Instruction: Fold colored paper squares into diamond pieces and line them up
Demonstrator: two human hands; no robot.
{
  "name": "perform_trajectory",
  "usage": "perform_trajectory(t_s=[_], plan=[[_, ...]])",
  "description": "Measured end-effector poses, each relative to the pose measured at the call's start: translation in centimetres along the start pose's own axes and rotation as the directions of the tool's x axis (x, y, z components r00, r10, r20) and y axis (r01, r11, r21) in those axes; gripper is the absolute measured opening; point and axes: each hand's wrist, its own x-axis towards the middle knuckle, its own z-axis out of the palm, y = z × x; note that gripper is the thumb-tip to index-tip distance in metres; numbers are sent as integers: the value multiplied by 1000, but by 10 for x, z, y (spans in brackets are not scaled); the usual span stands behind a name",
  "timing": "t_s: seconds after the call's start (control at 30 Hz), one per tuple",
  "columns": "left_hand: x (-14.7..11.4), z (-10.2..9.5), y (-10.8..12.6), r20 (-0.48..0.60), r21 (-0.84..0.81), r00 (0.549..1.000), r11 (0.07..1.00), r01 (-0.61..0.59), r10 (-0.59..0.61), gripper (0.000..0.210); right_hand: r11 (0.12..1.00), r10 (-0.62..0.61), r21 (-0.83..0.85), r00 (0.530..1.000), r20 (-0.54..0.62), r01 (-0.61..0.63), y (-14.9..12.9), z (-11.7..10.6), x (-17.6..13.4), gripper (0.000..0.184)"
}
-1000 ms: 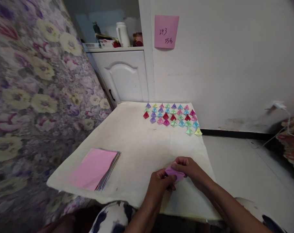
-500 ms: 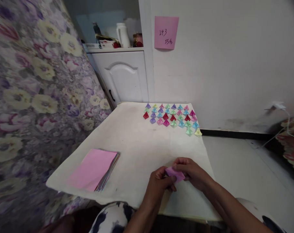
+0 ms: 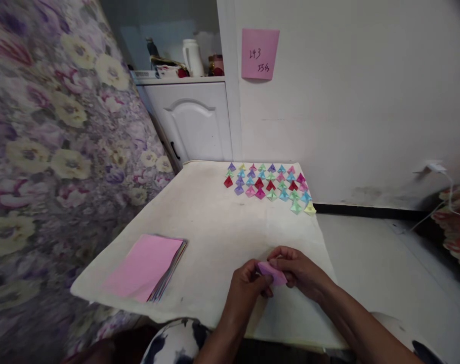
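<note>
A small folded piece of pink paper (image 3: 274, 274) is held between both hands, above the near right part of the table. My left hand (image 3: 248, 283) pinches its left side, with the thumb lying over the front. At the upper edge, my right hand (image 3: 296, 268) grips the paper between thumb and fingers. Part of the paper is hidden behind the fingers, so the exact folds cannot be made out. Farther back on the table, several small folded paper pieces (image 3: 270, 185) in many colours stand in rows.
A stack of coloured paper sheets (image 3: 150, 265), pink on top, lies at the left of the cream-covered table (image 3: 210, 237). Behind are a white cabinet (image 3: 195, 119) and a wall with a pink note (image 3: 260, 54). A floral curtain (image 3: 63, 167) hangs along the left.
The pink paper has tilted slightly and shifted a little to the left, and my right fingers have moved along its upper edge. Both hands still hold it.
</note>
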Motion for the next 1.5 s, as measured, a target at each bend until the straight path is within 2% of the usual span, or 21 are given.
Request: perform_trajectory(t_s=[0.1, 0.27, 0.43, 0.6, 0.67, 0.8, 0.97, 1.07, 1.13, 1.23, 1.33, 1.4, 1.5], plan=[[0, 1, 3, -10, -36, 1000, 999, -15, 15, 15, 1000, 10, -2, 1000, -9, -10, 5, 0, 2, 26], [-2, 4, 8, -8, -75, 1000, 997, -22, 21, 34, 1000, 3, 18, 1000, 7, -3, 12, 5, 3, 28], [-4, 3, 12, 14, -30, 1000, 1000, -9, 9, 13, 1000, -14, -20, 1000, 5, 15, 14, 11, 2, 27], [-3, 0, 13, -21, 25, 1000, 1000, -3, 3, 5, 975, -126, -185, 992, -4, 123, 9, 8, 1, 24], [-2, -2, 13, -59, 35, 998, 999, -7, 9, 5, 940, -189, -292, 982, -20, 175, 6, 7, -2, 25], [-1, -4, 13, -139, 30, 989, 999, -37, 41, 8, 808, -324, -536, 945, -55, 245, 3, 12, -7, 23], [-1, -5, 13, -173, 48, 981, 996, -77, 84, 10, 751, -394, -603, 915, -84, 268, 7, 18, -9, 13], [-1, -6, 13, -188, 66, 974, 991, -118, 128, 10, 645, -502, -694, 862, -68, 321, 7, 18, -10, 13], [0, -6, 13, -164, 56, 980, 993, -105, 113, 10, 601, -532, -720, 846, -38, 346, 5, 18, -12, 12], [1, -7, 10, -150, -37, 987, 997, -61, 55, 11, 692, -457, -630, 889, -5, 352, 0, 17, -14, 15], [2, -8, 6, -139, -218, 990, 976, -10, -21, 12, 794, -384, -494, 922, 45, 355, -2, 16, -13, 24], [2, -9, 4, -103, -310, 993, 951, 20, -54, 13, 796, -396, -486, 918, 30, 360, 0, 16, -11, 22], [2, -9, 2, -59, -353, 995, 934, 48, -74, 14, 772, -438, -528, 898, -36, 356, 5, 17, -7, 19]])
